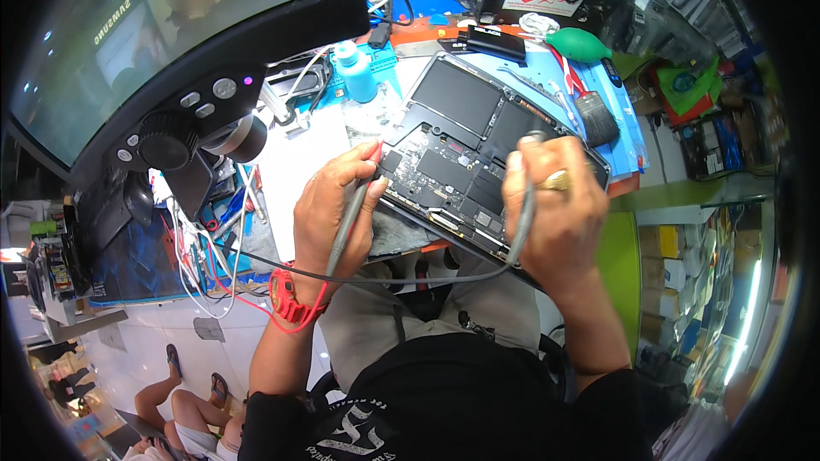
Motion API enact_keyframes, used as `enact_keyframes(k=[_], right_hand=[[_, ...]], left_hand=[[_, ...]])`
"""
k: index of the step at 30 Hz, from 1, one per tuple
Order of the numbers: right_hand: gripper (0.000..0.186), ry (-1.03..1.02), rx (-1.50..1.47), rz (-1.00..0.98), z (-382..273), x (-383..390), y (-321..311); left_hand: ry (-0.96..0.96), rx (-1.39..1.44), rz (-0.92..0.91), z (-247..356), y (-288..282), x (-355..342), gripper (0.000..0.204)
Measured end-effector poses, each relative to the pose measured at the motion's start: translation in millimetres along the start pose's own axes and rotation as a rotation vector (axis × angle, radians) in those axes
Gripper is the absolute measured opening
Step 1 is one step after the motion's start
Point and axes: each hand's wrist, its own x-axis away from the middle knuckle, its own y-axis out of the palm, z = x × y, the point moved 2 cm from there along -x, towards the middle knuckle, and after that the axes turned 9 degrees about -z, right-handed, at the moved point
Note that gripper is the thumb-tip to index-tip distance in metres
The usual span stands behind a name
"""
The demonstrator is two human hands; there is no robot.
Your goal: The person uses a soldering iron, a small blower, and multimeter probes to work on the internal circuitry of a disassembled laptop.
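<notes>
An opened laptop base (pixel 468 137) lies tilted on the bench, its dark battery packs and circuit board (pixel 443 166) exposed. At the board's left edge is my left hand (pixel 331 205), closed round a grey test probe (pixel 342 235) with a red lead trailing from its lower end. My right hand (pixel 555 196) is over the laptop's right side, fingers closed on a second test probe (pixel 529 198) with a black lead. That probe's tip is mostly hidden by my fingers. Whether either tip touches the board I cannot tell.
A monitor-like screen on a stand (pixel 162 132) looms at the left. Behind the laptop stand a light-blue bottle (pixel 355 72), a green air blower (pixel 578 44) and a black brush (pixel 596 118). White cables (pixel 184 243) tangle at the left. Another person's legs (pixel 192 414) show at lower left.
</notes>
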Motion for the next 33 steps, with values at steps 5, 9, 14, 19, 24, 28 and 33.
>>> enact_keyframes(k=[5, 9, 14, 19, 24, 28, 33], right_hand=[[0.023, 0.003, -0.155, 0.111, -20, -13, 3], [0.02, 0.013, -0.089, 0.045, -15, -11, 10], [0.02, 0.038, -0.182, 0.017, -21, 16, 18], [0.021, 0.047, -0.184, 0.019, -27, 29, 26], [0.022, 0.062, -0.192, 0.055, -27, 15, 28], [0.02, 0.133, -0.246, 0.056, -32, 4, 29], [0.019, 0.175, -0.264, 0.04, -28, 12, 34]], left_hand=[[0.001, -0.018, -0.012, 5, -3, 1, 0.026], [-0.069, 0.044, 0.004, 2, -4, 4, 0.027], [-0.087, 0.092, -0.042, 1, -1, 8, 0.028], [0.002, 0.02, -0.097, -1, 1, 12, 0.029], [0.051, 0.007, -0.178, 1, -7, 13, 0.025], [0.074, -0.007, -0.156, 4, -2, 7, 0.023], [0.032, 0.018, -0.131, 2, 4, -4, 0.021]])
